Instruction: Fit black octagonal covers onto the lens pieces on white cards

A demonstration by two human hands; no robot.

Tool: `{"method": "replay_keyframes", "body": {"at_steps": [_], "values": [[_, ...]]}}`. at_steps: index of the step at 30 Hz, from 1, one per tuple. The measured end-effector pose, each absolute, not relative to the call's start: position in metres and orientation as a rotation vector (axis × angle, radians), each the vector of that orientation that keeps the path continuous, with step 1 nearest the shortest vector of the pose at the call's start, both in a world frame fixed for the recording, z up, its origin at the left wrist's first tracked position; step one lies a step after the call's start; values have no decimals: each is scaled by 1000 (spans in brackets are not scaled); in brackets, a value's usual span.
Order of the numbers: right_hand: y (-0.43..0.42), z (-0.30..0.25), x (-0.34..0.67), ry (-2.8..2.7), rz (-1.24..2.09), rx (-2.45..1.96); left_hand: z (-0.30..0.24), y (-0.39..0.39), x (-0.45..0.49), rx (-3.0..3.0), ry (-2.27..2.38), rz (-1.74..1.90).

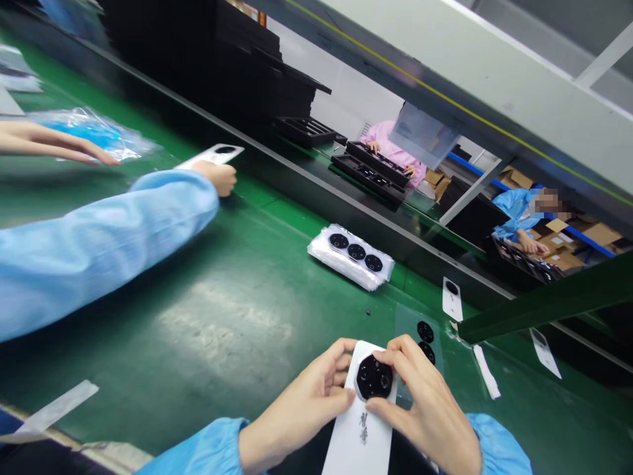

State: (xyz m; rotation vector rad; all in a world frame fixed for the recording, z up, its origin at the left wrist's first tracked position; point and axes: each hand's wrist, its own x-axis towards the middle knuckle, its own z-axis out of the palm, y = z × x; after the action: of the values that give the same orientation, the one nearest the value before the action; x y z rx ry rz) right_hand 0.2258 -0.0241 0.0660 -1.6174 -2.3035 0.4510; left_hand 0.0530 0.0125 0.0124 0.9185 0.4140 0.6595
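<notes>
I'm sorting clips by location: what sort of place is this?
Probably a factory assembly area: there's a long green workbench, a person in pink handling black trays beyond it, and cardboard boxes in the background.

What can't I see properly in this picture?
In the head view:
- White panel: its lower end is cut off by the bottom edge.
- Black disc: the right hand's fingertips cover bits of its rim.
- Clear sheet: partly hidden behind the right hand.
- Co-worker's blue sleeve: cut off by the left edge.
- Dark speck: too small to tell what it is.
</notes>
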Motion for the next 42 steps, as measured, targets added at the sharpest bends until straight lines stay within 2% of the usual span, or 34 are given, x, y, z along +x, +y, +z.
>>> {"method": "replay_keyframes", "body": {"at_steps": [11, 22, 33, 42], "values": [[-21, 70, 221, -2353, 321, -1762, 14, 12, 51, 990, 439, 652], [-23, 66, 211, -2343, 199, -1845, 14, 5, 57, 1204, 781, 740], [-25, 61, 201, -2410, -129, -1818, 11, 1, 60, 1189, 835, 806], [-22, 61, 201, -2458, -186, -1801, 10, 5, 60, 1147, 771, 809]]}}
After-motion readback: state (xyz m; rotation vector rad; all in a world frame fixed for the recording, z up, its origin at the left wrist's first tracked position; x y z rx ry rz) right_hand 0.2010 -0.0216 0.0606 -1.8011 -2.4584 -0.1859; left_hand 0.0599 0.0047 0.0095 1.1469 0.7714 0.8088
